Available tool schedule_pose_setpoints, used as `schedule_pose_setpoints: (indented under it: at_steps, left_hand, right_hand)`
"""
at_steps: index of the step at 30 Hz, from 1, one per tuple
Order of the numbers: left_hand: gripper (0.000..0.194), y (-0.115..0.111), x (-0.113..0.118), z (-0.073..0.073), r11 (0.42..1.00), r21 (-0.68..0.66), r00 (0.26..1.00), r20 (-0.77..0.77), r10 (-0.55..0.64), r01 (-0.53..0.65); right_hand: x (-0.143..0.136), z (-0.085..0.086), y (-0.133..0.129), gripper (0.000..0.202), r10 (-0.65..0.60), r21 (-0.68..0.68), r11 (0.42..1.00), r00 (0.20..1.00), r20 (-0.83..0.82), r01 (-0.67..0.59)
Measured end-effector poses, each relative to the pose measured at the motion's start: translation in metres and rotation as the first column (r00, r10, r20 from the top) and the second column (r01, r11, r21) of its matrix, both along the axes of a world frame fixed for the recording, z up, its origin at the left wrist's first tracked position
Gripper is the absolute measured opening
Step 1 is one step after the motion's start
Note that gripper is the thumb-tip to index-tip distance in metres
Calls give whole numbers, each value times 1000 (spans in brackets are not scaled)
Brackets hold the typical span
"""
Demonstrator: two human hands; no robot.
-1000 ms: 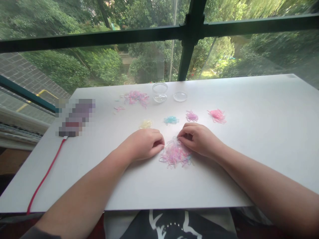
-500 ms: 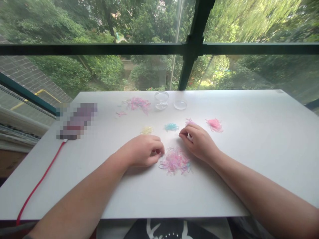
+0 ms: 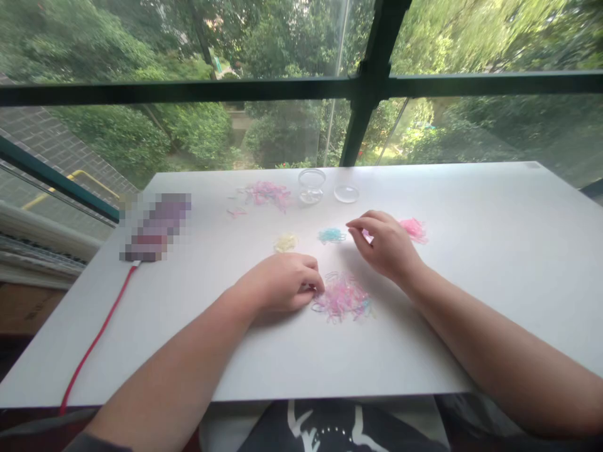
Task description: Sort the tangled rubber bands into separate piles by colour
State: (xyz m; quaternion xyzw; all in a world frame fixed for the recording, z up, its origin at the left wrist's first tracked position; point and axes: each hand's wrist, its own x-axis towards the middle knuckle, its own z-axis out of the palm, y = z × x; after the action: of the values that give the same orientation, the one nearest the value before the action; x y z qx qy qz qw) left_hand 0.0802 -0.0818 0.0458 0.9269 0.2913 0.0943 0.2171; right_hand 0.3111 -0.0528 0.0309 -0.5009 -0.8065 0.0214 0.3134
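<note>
A mixed pile of small elastic bands (image 3: 343,298), mostly pink and lilac, lies on the white table. At its left edge, the curled fingers of my left hand (image 3: 292,282) touch the bands; what they pinch is hidden. My right hand (image 3: 389,245) hovers beyond the pile, thumb and forefinger tips together just right of a teal band heap (image 3: 331,235). Anything between those tips is too small to make out. Partly covered by this hand is a purple band heap (image 3: 367,235). A pink band heap (image 3: 413,230) shows behind it, and a pale yellow band heap (image 3: 286,243) sits beyond my left hand.
Towards the window stand a clear round container (image 3: 311,187) and a clear round lid (image 3: 346,193). Left of them is another spread of pink and lilac bands (image 3: 268,194). A blurred-out device (image 3: 157,226) with a red cable (image 3: 101,333) lies at the left.
My right hand has lifted from the table between the heaps and moved away from me, now covering much of the purple heap. My left hand stays by the mixed pile. The view has shifted slightly.
</note>
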Motion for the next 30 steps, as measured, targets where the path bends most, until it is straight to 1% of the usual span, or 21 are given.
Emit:
schedule_pose_setpoints:
  at_steps: [2,4,7,10,13,15,18,21,26,30]
  left_hand:
    - [20,0,0,1,1000,-5,1000,3,5,-5]
    - [18,1,0,2,1000,-9,1000,8,16,-16]
    - [19,3,-2,5,1000,-10,1000,0,28,-28]
    - [17,6,-5,7,999,-4,999,-12,35,-35]
    - [14,6,-4,7,1000,2,1000,-12,20,-20]
    - [16,5,-3,5,1000,3,1000,-9,5,-5]
    - [20,4,-1,1,1000,12,1000,0,-23,23]
    - [21,4,-1,-1,999,30,999,0,-38,38]
    - [18,6,-2,-1,998,53,999,-18,-29,30]
    - [18,7,0,-1,995,83,998,-21,-51,52]
  right_hand:
    - [10,4,-12,17,-38,-34,999,999,-34,37]
    - [19,6,-24,17,-39,-109,993,998,-53,33]
    - [26,6,-33,16,48,-274,960,997,-59,-62]
    - [24,3,-33,15,171,-372,910,983,-63,-183]
    - [19,2,-31,17,263,-407,875,964,-52,-260]
    - [17,3,-32,18,283,-423,864,958,-38,-272]
    - [16,4,-34,20,271,-444,859,962,-31,-256]
    - [16,6,-36,20,257,-458,855,966,-29,-241]
    - [14,8,-37,20,247,-471,851,968,-31,-232]
    - [14,7,-37,20,242,-474,850,970,-36,-230]
